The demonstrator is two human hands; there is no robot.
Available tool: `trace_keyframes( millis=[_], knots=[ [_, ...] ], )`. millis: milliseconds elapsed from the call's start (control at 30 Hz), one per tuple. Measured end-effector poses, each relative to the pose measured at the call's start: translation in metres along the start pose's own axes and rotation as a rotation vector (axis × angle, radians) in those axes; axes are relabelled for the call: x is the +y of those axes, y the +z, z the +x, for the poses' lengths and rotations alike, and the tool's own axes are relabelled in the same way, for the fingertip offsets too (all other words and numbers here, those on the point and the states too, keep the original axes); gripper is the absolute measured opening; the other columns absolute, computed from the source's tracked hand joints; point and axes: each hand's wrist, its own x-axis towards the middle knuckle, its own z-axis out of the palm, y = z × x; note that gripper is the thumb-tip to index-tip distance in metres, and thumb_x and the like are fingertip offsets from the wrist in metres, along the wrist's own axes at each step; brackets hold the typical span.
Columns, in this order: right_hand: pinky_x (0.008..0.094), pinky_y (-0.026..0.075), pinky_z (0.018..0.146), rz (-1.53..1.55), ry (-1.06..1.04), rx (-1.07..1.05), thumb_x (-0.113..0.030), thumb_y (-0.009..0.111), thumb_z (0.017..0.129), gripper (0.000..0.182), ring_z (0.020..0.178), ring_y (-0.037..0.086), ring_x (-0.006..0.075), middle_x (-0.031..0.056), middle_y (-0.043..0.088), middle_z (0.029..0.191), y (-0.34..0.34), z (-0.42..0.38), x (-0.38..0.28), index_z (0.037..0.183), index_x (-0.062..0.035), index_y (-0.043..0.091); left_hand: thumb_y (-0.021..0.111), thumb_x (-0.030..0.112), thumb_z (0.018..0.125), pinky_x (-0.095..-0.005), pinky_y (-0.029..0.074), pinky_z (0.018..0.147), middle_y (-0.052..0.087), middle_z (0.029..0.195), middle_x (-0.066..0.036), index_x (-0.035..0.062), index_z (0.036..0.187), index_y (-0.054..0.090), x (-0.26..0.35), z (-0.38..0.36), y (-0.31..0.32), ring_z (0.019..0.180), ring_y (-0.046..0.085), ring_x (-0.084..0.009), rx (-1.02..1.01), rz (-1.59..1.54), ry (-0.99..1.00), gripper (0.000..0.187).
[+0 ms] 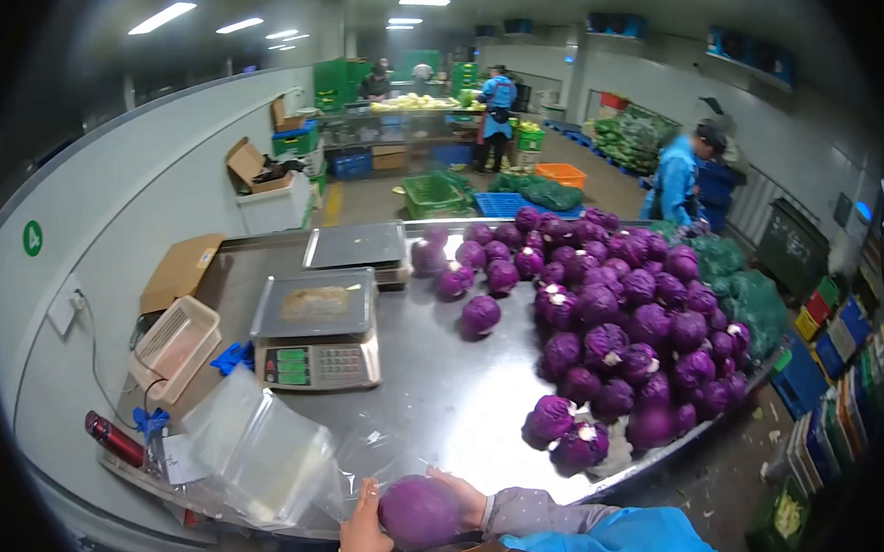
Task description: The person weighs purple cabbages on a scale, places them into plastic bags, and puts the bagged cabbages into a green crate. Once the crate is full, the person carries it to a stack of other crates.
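A purple cabbage (420, 512) is held between my two hands at the bottom edge of the table. My left hand (365, 532) presses on its left side with the fingers up, and my right hand (458, 495) is curved round its right side, partly hidden behind it. Thin clear plastic film (357, 467) lies just above my left hand. To the left is a stack of clear plastic bags (272, 456). A large heap of purple cabbages (611, 308) covers the right side of the metal table (427, 375).
Two weighing scales (316, 331) stand at the left, near a pink basket (176, 347), an open cardboard box (180, 273) and a red flask (114, 438). Green net sacks (749, 302) lie at the right edge. A person in blue (677, 182) stands beyond them; others work farther back.
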Motion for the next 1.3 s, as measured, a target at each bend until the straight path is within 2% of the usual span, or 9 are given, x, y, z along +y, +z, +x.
trace_keyframes(
  millis=[167, 333, 433, 600, 767, 833, 933, 1233, 1300],
  knots=[
    [0.0377, 0.046, 0.089, 0.089, 0.087, 0.025, -0.042, 0.035, 0.095, 0.052, 0.112, 0.050, 0.0230, 0.0127, 0.049, 0.125, 0.000, -0.048, -0.025, 0.130, -0.0039, 0.040, 0.056, 0.002, 0.064, -0.0413, 0.047, 0.080, 0.022, 0.145, -0.014, 0.0065, 0.140, 0.022, 0.001, 0.015, 0.015, 0.111, 0.051, -0.0333, -0.029, -0.220, 0.120, 0.083],
    [0.0400, 0.043, 0.092, -0.666, -0.028, 0.126, -0.051, 0.034, 0.093, 0.062, 0.119, 0.042, 0.0279, 0.0133, 0.034, 0.138, 0.031, -0.077, -0.051, 0.139, -0.0107, 0.025, 0.048, -0.002, 0.062, -0.0343, 0.048, 0.080, 0.048, 0.129, -0.015, 0.0070, 0.139, 0.027, 0.056, 0.025, -0.017, 0.102, 0.057, -0.0317, -0.082, -0.260, 0.154, 0.080],
    [0.0418, 0.043, 0.091, -0.539, 0.002, -0.131, -0.049, 0.036, 0.093, 0.060, 0.120, 0.042, 0.0257, 0.0121, 0.034, 0.138, 0.018, -0.081, -0.055, 0.139, -0.0135, 0.025, 0.046, -0.004, 0.061, -0.0368, 0.048, 0.077, 0.057, 0.119, -0.013, 0.0078, 0.136, 0.035, 0.048, 0.046, -0.001, 0.092, 0.060, -0.0343, -0.082, -0.501, 0.175, 0.076],
    [0.0503, 0.042, 0.092, -0.756, -0.245, 0.043, -0.051, 0.054, 0.083, 0.082, 0.122, 0.039, 0.0266, 0.0132, 0.029, 0.140, -0.013, -0.061, -0.033, 0.143, -0.0215, 0.008, 0.054, -0.001, 0.063, -0.0423, 0.048, 0.064, 0.050, 0.127, -0.012, 0.0110, 0.082, 0.056, 0.032, 0.049, 0.034, 0.079, 0.063, -0.0342, 0.255, -0.007, 0.218, 0.022],
    [0.0485, 0.041, 0.094, -0.443, -0.062, 0.261, -0.036, 0.056, 0.086, 0.082, 0.125, 0.035, 0.0331, 0.0185, 0.013, 0.145, -0.046, -0.041, 0.001, 0.143, -0.0223, -0.001, 0.058, 0.011, 0.067, -0.0412, 0.048, 0.061, 0.045, 0.131, -0.016, 0.0088, 0.085, 0.064, 0.012, 0.048, 0.045, 0.071, 0.064, -0.0335, -0.039, 0.420, 0.022, 0.020],
    [0.0493, 0.040, 0.096, -1.435, -0.753, 0.057, -0.028, 0.059, 0.085, 0.084, 0.125, 0.035, 0.0343, 0.0176, 0.013, 0.144, -0.081, -0.026, 0.026, 0.143, -0.0213, -0.002, 0.060, 0.016, 0.067, -0.0403, 0.048, 0.060, 0.042, 0.134, -0.018, 0.0090, 0.088, 0.066, -0.004, 0.052, 0.056, 0.069, 0.064, -0.0329, -0.117, 0.505, -0.047, 0.023],
    [0.0486, 0.039, 0.096, -0.533, -0.206, 0.199, -0.021, 0.064, 0.081, 0.091, 0.124, 0.035, 0.0352, 0.0168, 0.015, 0.143, -0.054, -0.033, 0.019, 0.143, -0.0194, -0.001, 0.060, 0.014, 0.068, -0.0408, 0.050, 0.061, 0.037, 0.137, -0.016, 0.0074, 0.116, 0.056, -0.009, 0.048, 0.056, 0.068, 0.065, -0.0307, -0.193, 0.564, -0.023, 0.049],
    [0.0365, 0.047, 0.087, -0.098, -0.138, 0.097, -0.015, 0.061, 0.084, 0.088, 0.104, 0.055, 0.0280, 0.0237, 0.050, 0.117, -0.053, -0.029, 0.003, 0.143, -0.0118, -0.004, 0.059, 0.010, 0.068, -0.0431, 0.049, 0.075, 0.037, 0.138, -0.011, 0.0039, 0.126, 0.044, 0.041, 0.065, 0.020, 0.089, 0.061, -0.0342, -0.071, 0.086, 0.266, 0.060],
    [0.0371, 0.050, 0.080, -0.582, -0.184, 0.335, -0.020, 0.063, 0.084, 0.079, 0.096, 0.060, 0.0264, 0.0202, 0.056, 0.111, -0.034, -0.028, -0.009, 0.142, -0.0076, 0.011, 0.054, 0.002, 0.066, -0.0387, 0.051, 0.071, 0.041, 0.135, -0.015, 0.0037, 0.135, 0.033, 0.041, 0.065, 0.034, 0.087, 0.062, -0.0320, -0.079, -0.102, 0.484, 0.072]
  ],
)
